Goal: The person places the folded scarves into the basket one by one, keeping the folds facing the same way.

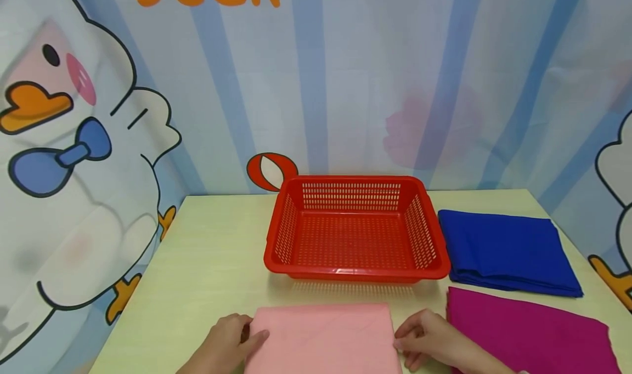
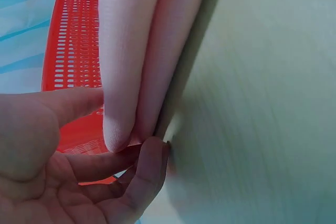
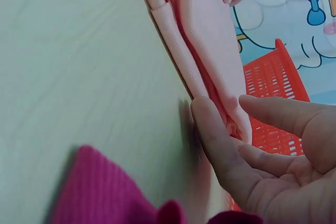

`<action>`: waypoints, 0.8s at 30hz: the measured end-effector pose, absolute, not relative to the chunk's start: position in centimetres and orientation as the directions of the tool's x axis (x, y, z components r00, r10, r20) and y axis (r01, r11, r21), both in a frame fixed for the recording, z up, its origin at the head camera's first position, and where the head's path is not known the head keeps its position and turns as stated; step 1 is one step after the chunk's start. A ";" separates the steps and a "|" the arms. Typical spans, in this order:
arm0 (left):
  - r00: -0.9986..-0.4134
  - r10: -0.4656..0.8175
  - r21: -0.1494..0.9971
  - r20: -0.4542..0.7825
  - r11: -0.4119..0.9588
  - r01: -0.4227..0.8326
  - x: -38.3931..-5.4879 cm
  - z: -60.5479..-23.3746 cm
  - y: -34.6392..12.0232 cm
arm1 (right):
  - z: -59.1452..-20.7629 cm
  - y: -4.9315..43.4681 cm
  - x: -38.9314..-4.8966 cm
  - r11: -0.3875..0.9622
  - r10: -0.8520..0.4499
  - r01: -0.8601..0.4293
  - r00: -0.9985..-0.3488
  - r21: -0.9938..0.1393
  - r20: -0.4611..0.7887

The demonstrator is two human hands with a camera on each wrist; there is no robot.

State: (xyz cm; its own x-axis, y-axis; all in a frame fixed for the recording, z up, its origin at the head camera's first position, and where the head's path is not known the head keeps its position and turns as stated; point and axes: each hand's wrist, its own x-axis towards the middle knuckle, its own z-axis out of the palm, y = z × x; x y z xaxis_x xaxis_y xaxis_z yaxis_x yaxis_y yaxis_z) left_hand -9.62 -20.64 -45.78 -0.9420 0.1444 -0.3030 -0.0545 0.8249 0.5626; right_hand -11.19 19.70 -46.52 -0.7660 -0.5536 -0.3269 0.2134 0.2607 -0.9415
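Observation:
A folded pink cloth (image 1: 323, 338) lies on the table at the front, partly cut off by the bottom of the head view. At its left far corner, my left hand (image 1: 224, 341) pinches the edge, thumb on top and fingers at the side and below. My right hand (image 1: 434, 338) pinches the opposite edge between thumb and fingers. The left wrist view shows the cloth's thick folded layers (image 2: 126, 66) between thumb and fingers. Seen from the right wrist, the layered edge (image 3: 210, 72) sits between the thumb and the fingertips.
Behind the pink cloth stands a red plastic basket (image 1: 345, 242) with nothing in it. A folded blue cloth (image 1: 508, 253) lies right of the basket. Nearer, a magenta cloth (image 1: 533, 330) lies beside my right forearm. A printed duck curtain (image 1: 365, 78) hangs behind the pale table (image 1: 212, 253).

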 end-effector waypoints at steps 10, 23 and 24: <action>-0.899 0.045 0.633 -0.435 0.726 -0.270 -9.5 -46.2 -20.9 | -47.0 19.2 -10.9 0.249 -0.530 0.221 -0.783 -0.943 -0.324; -0.840 0.091 0.677 -0.534 0.641 -0.361 -9.6 -46.4 -21.8 | -47.2 18.6 -10.5 0.285 -0.514 0.189 -0.797 -0.940 -0.316; -0.837 0.109 0.691 -0.537 0.626 -0.362 -9.5 -46.4 -21.9 | -47.2 18.6 -10.5 0.287 -0.513 0.187 -0.798 -0.940 -0.315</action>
